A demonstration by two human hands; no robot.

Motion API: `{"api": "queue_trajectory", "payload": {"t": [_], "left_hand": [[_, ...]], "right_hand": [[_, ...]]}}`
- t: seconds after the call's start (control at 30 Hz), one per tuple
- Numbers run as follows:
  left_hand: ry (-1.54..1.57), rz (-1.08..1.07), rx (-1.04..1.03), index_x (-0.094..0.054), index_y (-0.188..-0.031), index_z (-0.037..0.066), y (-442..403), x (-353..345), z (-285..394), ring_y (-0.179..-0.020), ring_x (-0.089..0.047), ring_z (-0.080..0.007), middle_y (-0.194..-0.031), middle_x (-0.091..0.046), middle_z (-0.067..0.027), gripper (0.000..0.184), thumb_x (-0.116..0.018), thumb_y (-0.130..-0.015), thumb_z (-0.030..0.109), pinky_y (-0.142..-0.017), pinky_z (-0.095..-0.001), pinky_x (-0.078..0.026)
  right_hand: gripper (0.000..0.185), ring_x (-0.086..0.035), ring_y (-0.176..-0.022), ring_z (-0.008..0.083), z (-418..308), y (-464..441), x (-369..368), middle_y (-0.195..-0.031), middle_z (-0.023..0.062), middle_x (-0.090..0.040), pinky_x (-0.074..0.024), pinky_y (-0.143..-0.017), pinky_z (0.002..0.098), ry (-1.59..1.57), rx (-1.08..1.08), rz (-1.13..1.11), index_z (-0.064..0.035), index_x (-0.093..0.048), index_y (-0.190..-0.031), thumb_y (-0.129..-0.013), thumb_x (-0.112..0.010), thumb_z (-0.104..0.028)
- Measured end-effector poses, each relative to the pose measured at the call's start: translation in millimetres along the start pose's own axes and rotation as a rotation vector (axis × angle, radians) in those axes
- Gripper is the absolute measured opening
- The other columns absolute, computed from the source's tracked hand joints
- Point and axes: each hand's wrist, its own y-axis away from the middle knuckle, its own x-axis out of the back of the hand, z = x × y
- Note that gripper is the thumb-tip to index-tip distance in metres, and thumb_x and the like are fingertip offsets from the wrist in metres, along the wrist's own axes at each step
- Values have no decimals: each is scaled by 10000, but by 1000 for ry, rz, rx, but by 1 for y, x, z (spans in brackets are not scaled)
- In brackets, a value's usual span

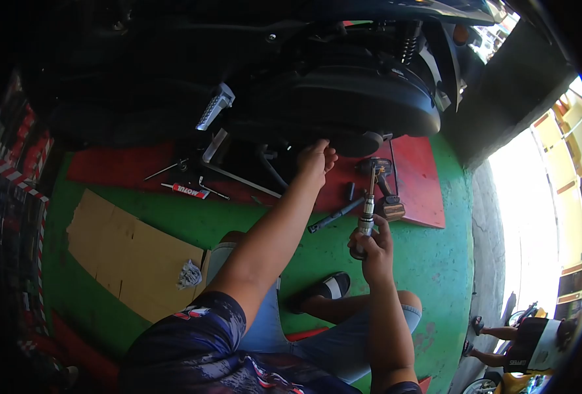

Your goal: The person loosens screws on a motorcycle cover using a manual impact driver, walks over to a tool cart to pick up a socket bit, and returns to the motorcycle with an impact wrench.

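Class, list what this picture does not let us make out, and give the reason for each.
All in the head view:
What the left hand touches or holds: its fingers and shadow hide it.
Handle of the tool: partly covered by the right hand.
Top of the motorcycle: cut off by the upper edge.
Small print on the tube: too small.
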Motion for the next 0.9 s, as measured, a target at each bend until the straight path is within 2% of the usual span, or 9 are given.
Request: {"api": "queue_trajectory", "payload": {"t": [0.13,0.23,0.3,0.37,0.53,0.63,0.73,0.9], "left_hand": [[35,56,-13,-613,-1026,101,3,-9,-4,-603,-644,-139,-779,-670,-27,187,-690,-933,244,-474,-240,-472],[63,129,-45,-615,-1046,96,5,-18,-9,-584,-622,-132,-794,-663,-30,185,-686,-937,228,-475,-247,-473],[72,175,-70,-618,-967,105,7,-23,-10,-607,-633,-146,-791,-663,-26,137,-679,-939,224,-479,-245,-464],[93,183,-51,-616,-959,103,4,-26,-9,-594,-617,-144,-785,-657,-23,135,-668,-947,226,-469,-247,-449],[40,164,-107,-577,-860,86,10,-31,-8,-498,-544,-128,-691,-609,-32,211,-629,-966,261,-403,-247,-384],[48,166,-123,-574,-826,80,13,-29,-9,-491,-542,-128,-672,-603,-32,216,-633,-949,248,-399,-245,-385],[-59,132,-159,-571,-742,71,29,-12,-2,-477,-544,-129,-652,-600,-37,240,-634,-925,212,-393,-242,-402],[-632,21,-192,-618,-779,65,39,70,46,-500,-546,-106,-672,-611,-20,203,-684,-861,239,-439,-238,-437]], "right_hand": [[476,-630,-744,183,12,5,5,-859,107,-640,-494,-697,305,-31,-13,9,-12,-439,-1315,-875,-609,-79],[449,-625,-730,180,17,2,13,-853,103,-634,-495,-669,300,-65,-4,17,-20,-450,-1296,-880,-607,-81],[426,-631,-716,168,20,1,17,-869,91,-650,-484,-631,279,-106,29,60,-29,-471,-1299,-898,-609,-68],[410,-631,-710,169,21,2,19,-868,90,-650,-482,-623,275,-146,11,53,-26,-485,-1287,-899,-609,-65],[408,-634,-713,175,15,4,19,-877,100,-655,-489,-621,275,-118,28,96,-25,-486,-1288,-901,-608,-63],[407,-642,-717,184,17,4,19,-883,107,-659,-502,-629,285,-180,24,85,-32,-478,-1289,-904,-607,-64],[415,-647,-741,203,12,5,20,-883,116,-651,-508,-647,302,-215,26,84,-41,-463,-1299,-908,-592,-87],[408,-694,-782,267,2,8,20,-901,150,-672,-549,-703,351,-257,-12,63,-60,-433,-1306,-920,-548,-122]]}}
